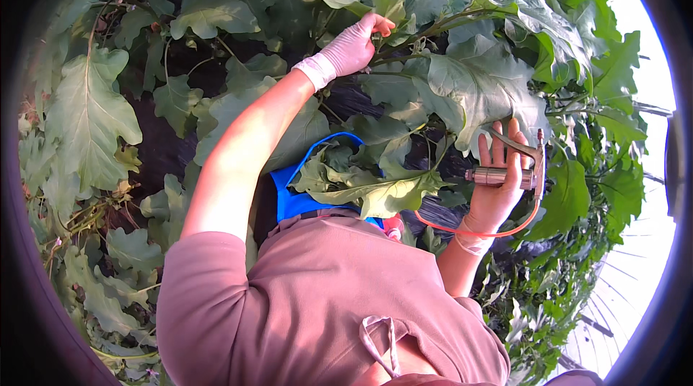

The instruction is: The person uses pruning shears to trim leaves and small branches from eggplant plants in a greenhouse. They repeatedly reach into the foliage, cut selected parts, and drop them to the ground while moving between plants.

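Observation:
In a thin pale glove, my left hand [360, 45] reaches in among the upper leaves, its fingers curled beside a young leaf [391, 6] and a stem. Whether they grip anything is hidden. My right hand [501, 183], gloved too, holds a metal trigger tool [495, 176] with a cylindrical body and a lever between thumb and fingers; several fingers stay extended. An orange hose [471, 234] loops from the tool towards my waist. Just above the right hand hangs a broad lobed leaf [479, 85] of what look like eggplant plants.
At my waist is a blue open bag or pouch [289, 199] with cut or overhanging leaves [379, 191] across it. Dense foliage surrounds both arms. Dark plastic film [352, 99] shows between stems. Bright greenhouse-like covering with thin ribs [622, 288] stands at the right.

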{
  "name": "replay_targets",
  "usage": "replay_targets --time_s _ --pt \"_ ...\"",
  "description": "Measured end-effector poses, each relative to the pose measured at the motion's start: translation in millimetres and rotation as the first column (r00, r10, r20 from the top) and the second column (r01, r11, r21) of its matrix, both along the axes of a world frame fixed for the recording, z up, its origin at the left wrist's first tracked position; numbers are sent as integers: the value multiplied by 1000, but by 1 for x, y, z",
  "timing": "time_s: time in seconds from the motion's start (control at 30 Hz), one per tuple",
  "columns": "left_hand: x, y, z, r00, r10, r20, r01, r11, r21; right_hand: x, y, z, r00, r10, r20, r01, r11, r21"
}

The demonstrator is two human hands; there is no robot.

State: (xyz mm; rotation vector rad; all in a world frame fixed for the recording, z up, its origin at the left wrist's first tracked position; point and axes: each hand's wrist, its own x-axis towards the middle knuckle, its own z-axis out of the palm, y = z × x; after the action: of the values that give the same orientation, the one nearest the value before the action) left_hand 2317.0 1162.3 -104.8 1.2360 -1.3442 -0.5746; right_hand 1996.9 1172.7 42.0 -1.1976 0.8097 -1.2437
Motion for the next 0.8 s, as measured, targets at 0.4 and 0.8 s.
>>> replay_targets --time_s 0.4,0.8 --pt "29 -20 -18 420 101 902 -88 994 -70 43 68 5 962 -262 -81 265 964 30" --pt "8 -10 -15 439 194 877 -128 980 -153 55 70 -10 962 -268 48 268 963 -7"
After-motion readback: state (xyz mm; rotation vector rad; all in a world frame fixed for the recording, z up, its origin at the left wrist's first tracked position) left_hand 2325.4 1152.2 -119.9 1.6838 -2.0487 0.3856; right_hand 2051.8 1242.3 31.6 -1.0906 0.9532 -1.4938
